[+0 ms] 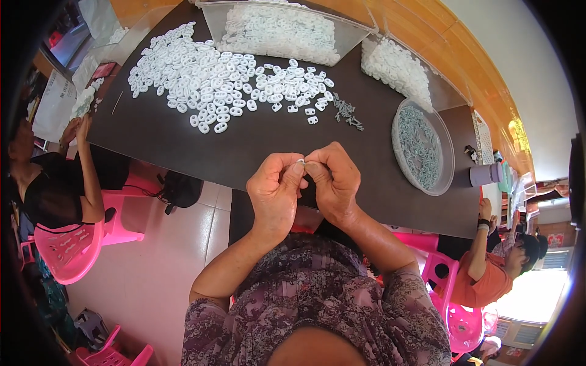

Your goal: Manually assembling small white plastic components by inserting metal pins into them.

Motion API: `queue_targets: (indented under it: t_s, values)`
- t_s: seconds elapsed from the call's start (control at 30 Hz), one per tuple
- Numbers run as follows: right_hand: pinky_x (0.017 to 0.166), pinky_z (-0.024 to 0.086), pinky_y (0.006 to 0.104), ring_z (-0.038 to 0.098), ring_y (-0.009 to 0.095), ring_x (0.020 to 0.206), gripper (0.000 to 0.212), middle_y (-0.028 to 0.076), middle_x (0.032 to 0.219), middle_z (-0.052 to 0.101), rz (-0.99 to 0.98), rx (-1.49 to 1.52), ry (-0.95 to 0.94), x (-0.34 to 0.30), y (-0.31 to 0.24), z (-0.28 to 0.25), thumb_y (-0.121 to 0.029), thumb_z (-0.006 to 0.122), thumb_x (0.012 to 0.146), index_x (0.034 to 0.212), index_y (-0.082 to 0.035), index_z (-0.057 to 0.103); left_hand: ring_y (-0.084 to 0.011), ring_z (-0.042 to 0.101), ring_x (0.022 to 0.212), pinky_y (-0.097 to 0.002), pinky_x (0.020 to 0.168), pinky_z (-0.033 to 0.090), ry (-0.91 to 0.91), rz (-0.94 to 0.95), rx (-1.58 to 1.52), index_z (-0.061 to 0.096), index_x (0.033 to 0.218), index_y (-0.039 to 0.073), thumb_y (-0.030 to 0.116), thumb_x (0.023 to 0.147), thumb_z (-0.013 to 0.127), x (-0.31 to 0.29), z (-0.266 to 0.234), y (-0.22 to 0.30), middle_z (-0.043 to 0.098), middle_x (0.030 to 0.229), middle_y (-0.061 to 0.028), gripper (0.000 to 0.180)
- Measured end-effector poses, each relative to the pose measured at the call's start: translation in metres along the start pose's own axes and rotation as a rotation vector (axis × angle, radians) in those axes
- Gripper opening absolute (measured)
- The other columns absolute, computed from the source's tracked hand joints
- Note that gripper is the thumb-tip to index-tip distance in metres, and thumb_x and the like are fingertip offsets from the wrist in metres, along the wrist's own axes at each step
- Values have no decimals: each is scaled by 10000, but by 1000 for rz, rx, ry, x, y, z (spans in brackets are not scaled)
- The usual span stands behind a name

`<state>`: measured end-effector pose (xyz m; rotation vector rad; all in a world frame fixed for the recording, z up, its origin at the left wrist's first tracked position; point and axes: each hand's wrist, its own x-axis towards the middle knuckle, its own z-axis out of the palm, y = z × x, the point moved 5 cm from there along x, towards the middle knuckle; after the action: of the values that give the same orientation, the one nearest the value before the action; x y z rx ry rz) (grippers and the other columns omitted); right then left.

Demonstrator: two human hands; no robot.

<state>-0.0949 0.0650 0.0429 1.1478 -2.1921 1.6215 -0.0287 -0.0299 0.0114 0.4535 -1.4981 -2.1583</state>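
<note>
The left hand (272,189) pinches a small white piece (301,161), judged light, stiff, smooth and best held by its rim, over the surface's (183,143) near edge; the right hand (336,180) is closed beside it, contents indeterminable.

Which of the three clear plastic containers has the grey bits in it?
The round tub, right: it holds grey pieces; both rectangular boxes hold white pieces.

small white piece (300,161) mostly hidden by hands (273,189) (336,180), clear box (351,41) cut off above
</note>
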Motion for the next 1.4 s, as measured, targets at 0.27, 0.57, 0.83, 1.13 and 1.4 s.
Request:
queue_targets:
  t_s: [0.27,0.57,0.83,1.13,1.4]
  values:
    - [571,410,326,499,229,639,62,70,688,547,9,5,-84,5,1,3,32,579,770,773,-30,571,-91,546,620,-209,526,453,9,-36,-115,592,926,-52,44,891,553,6,-9,-7,604,774,-57,109]
    - [579,420,284,522,190,646,30,71,690,548,-71,-70,-151,9,6,3,25,589,786,792,-3,596,-81,544,619,-199,515,444,5,-30,-101,595,936,-49,30,889,548,6,-6,-10,603,777,-54,103]
    - [600,431,297,535,204,675,116,100,796,590,-116,-166,-114,12,5,-9,43,549,807,899,3,608,-78,549,615,-192,499,438,-22,-82,-167,596,942,-48,29,890,547,16,-6,-11,608,789,-62,105]
    - [540,402,308,497,202,626,75,56,746,518,-301,-75,-280,10,-131,-60,9,601,712,714,-46,549,-135,576,575,-235,489,469,28,-127,-189,596,934,-72,53,876,573,20,-14,-11,623,777,-124,139]
    - [510,371,291,479,164,635,84,34,689,484,-693,331,-75,8,-176,-46,-35,611,726,694,-65,539,-135,578,571,-241,483,471,-55,-138,-228,597,937,-75,64,877,575,26,-1,-15,623,776,-130,153]
